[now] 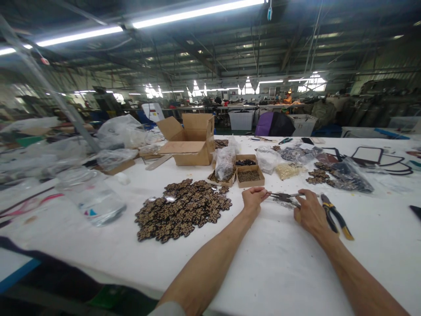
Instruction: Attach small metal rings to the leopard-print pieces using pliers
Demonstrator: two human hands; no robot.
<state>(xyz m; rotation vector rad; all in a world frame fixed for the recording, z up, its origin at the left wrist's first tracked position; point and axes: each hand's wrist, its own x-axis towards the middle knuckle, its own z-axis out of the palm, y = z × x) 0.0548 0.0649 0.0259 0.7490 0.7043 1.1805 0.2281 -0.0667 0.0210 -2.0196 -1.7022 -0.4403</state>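
My right hand is closed around the grey handles of a pair of pliers, whose jaws point left. At the jaw tips, my left hand pinches something too small to make out. Below the pliers lies a scatter of tiny metal pieces. A second pair of pliers, with black and yellow handles, rests on the table just right of my right hand. To the left of my left hand spreads a heap of brown and black flower-shaped patches.
Small cardboard boxes of beads or studs stand beyond my hands, beside an open carton. A large clear water jug lies at left. Plastic bags and black-edged frames cover the right back of the white table.
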